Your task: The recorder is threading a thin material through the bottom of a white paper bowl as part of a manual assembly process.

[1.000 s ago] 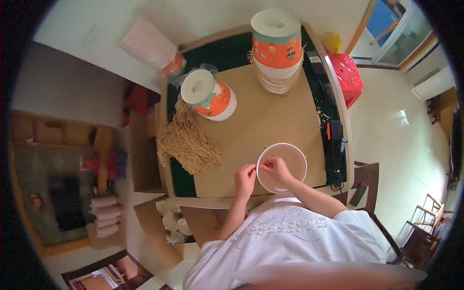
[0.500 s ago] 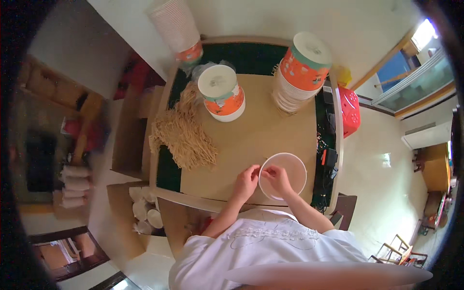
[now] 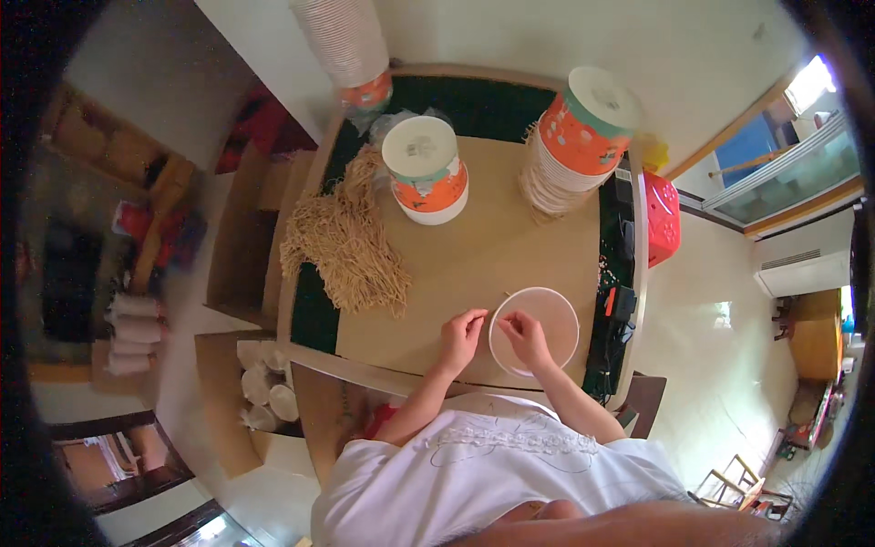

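A white round paper bucket (image 3: 558, 314) stands at the near right of the table, its open mouth toward me. My left hand (image 3: 461, 339) is just left of its rim, thumb and fingers pinched together, apart from the bucket. My right hand (image 3: 526, 339) reaches over the bucket's left rim, its fingertips also pinched, in front of the pale inside. Whatever either pinch holds is too small to see. To the left lies a heap of tan paper-cord strands (image 3: 351, 260). Behind it an orange, green and white paper bucket (image 3: 428, 187) stands upside down.
A tall stack of upturned paper buckets (image 3: 588, 137) with cord strands beside it stands at the back right. Another stack of buckets (image 3: 342, 46) rises at the back left. Black adapters and cables (image 3: 620, 303) line the table's right edge. A cardboard box (image 3: 223, 401) of white cups is at lower left.
My left hand has drawn slightly left, away from the bucket's rim. My right hand stays over the bucket. The whole view has shifted a little.
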Available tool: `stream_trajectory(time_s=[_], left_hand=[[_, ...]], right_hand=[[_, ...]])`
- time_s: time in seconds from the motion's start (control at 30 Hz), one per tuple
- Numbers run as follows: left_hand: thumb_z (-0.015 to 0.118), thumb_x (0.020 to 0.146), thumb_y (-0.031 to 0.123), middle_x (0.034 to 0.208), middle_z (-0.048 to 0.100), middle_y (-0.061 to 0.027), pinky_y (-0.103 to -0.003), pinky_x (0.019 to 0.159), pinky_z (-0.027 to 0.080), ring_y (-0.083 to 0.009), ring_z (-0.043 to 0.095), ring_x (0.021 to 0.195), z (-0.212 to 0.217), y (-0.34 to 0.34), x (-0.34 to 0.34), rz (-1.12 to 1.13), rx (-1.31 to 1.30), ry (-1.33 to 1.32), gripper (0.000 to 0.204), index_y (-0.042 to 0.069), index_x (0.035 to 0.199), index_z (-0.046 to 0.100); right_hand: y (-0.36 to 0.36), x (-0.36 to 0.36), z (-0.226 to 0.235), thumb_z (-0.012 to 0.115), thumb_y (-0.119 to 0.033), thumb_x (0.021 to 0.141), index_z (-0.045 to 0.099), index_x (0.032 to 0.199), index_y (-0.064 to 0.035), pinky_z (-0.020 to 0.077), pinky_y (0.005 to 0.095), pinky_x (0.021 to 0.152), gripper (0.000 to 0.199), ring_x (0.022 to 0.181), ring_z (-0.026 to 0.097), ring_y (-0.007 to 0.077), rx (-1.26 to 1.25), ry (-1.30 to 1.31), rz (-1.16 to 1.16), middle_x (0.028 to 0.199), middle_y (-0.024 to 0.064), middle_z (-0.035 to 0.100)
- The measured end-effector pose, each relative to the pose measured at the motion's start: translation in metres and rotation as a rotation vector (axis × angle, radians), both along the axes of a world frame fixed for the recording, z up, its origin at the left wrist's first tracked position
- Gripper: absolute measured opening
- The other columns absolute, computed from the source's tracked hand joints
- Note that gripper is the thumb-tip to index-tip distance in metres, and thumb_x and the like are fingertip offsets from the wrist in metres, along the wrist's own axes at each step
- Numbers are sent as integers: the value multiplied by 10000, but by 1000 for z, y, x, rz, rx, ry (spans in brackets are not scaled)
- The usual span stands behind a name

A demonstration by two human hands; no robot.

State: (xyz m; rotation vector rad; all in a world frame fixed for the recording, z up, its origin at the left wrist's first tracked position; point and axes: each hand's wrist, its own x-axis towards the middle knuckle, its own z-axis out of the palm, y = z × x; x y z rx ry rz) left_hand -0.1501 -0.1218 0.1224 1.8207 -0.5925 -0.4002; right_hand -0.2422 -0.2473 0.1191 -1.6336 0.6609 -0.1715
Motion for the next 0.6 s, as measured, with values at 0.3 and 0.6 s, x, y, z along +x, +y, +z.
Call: stream_trajectory(time_s=[0.3, 0.6], left_hand=[[571, 801, 24, 851, 633, -106, -264, 630, 496, -176, 620, 714, 8, -1, 0, -76, 68, -17, 160, 13, 951, 628], [586, 779, -7, 869, 620, -105, -250, 639, 495, -167, 616, 745, 3, -4, -1, -92, 70, -17, 189, 8, 963, 625]], right_hand=[[1, 2, 12, 620, -111, 806, 580, 799, 3, 337, 209, 490, 120, 551, 378, 30, -83, 5, -48, 572, -44, 446], [0, 3, 1, 625, -119, 799, 585, 785, 8, 330, 209, 475, 134, 546, 380, 30, -77, -7, -63, 570, -41, 459]])
